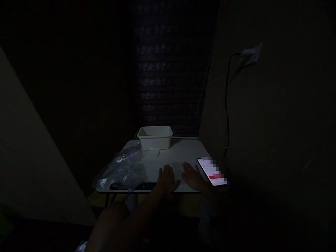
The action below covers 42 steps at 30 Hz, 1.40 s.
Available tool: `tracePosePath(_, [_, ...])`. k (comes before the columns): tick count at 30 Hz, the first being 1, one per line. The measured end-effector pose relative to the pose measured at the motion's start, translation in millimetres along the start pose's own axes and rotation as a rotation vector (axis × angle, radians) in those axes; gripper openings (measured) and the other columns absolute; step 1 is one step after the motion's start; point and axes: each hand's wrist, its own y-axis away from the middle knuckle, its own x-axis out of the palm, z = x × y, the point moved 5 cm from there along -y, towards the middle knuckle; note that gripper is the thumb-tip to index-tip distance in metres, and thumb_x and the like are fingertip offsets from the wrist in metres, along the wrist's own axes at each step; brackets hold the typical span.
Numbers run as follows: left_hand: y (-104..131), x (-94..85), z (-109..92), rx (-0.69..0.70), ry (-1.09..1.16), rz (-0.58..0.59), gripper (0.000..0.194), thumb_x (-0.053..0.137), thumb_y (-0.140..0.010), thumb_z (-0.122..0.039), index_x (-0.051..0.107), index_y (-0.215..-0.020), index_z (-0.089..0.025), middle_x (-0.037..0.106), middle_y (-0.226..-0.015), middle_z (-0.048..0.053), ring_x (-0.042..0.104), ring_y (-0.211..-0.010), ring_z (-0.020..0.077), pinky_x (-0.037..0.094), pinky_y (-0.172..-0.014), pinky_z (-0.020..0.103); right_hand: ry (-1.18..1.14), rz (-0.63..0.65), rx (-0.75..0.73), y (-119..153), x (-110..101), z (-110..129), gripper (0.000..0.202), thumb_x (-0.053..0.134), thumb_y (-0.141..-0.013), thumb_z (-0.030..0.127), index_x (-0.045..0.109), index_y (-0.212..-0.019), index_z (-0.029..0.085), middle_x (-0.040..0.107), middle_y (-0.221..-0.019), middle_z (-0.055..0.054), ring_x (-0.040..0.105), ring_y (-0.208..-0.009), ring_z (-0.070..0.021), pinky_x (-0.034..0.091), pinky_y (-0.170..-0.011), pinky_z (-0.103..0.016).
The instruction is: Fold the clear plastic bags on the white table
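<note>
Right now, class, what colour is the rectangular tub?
The tub looks off-white, seen in the head view.

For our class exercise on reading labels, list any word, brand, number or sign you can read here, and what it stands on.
None can be read.
Phone screen: marks too small and blurred, partly pixelated.
White tub: a faint patch on its front, too dim to tell whether it is print.

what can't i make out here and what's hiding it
Head view: parts of the thin clear sheet, covered by the left hand and right hand.
Head view: floor of the white rectangular plastic tub, behind its front wall.
Head view: text on the lit, black-edged phone, too small and partly pixelated.
Head view: anything under the crumpled clear plastic wrap, masked by folds and gloom.
</note>
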Motion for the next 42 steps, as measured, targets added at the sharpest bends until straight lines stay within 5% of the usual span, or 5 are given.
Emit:
tracePosePath(9, [-3.4, -7.8, 14.5, -0.127, -0.018, -0.064, 0.067, 0.006, -0.071, -0.051, 0.030, -0.112, -0.004, 0.027, -0.117, 0.019, 0.017, -0.108, 0.0288, 0.010, -0.083, 0.049, 0.023, -0.035, 0.100, -2.4, -11.8, -15.9, 0.047, 0.014, -0.076, 0.038, 0.033, -0.111, 0.014, 0.030, -0.118, -0.009, 0.018, -0.110, -0.0201, 0.007, -0.086, -0.044])
tracePosePath(17, [-13.4, -2.5, -3.6, 0.084, -0.003, -0.110, 0.048, 0.009, -0.077, -0.033, 0.025, -0.114, -0.009, 0.025, -0.120, 0.011, 0.017, -0.110, 0.0206, 0.013, -0.087, 0.040, -0.003, -0.024, -0.072, -18.0, -2.8, 8.3, 0.046, 0.009, -0.077, 0.035, 0.025, -0.115, 0.014, 0.025, -0.121, -0.007, 0.016, -0.110, -0.0159, 0.007, -0.087, -0.040])
tracePosePath(29, [-11.6, 5.7, 13.9, -0.089, -0.027, -0.055, 0.073, 0.006, -0.067, -0.057, 0.023, -0.115, -0.004, 0.021, -0.120, 0.018, 0.012, -0.110, 0.0272, 0.009, -0.083, 0.049, -0.047, 0.041, 0.028, -6.2, -5.1, 3.1, 0.051, 0.011, -0.076, 0.042, 0.024, -0.116, 0.014, 0.022, -0.122, -0.009, 0.014, -0.111, -0.0182, 0.007, -0.086, -0.046])
tracePosePath(38, [-6.7, -10.5, 24.9, -0.218, -0.047, -0.046, 0.061, 0.015, -0.071, -0.048, 0.028, -0.112, -0.003, 0.025, -0.118, 0.021, 0.016, -0.108, 0.0313, 0.012, -0.079, 0.052, -0.047, 0.026, -0.003, -6.2, 0.1, -14.4, 0.036, 0.022, -0.077, 0.026, 0.036, -0.109, 0.019, 0.028, -0.120, -0.008, 0.016, -0.111, -0.0178, 0.018, -0.084, -0.044])
tracePosePath(42, [-2.9, -27.1, -6.1, 0.104, -0.038, -0.130, 0.035, 0.026, -0.074, -0.029, 0.042, -0.101, -0.013, 0.043, -0.105, 0.014, 0.032, -0.099, 0.0255, 0.022, -0.079, 0.044, -0.187, -0.103, 0.065, -17.0, -18.0, -22.4, 0.038, 0.018, -0.078, 0.026, 0.038, -0.108, 0.014, 0.035, -0.115, -0.008, 0.024, -0.108, -0.0146, 0.023, -0.086, -0.035])
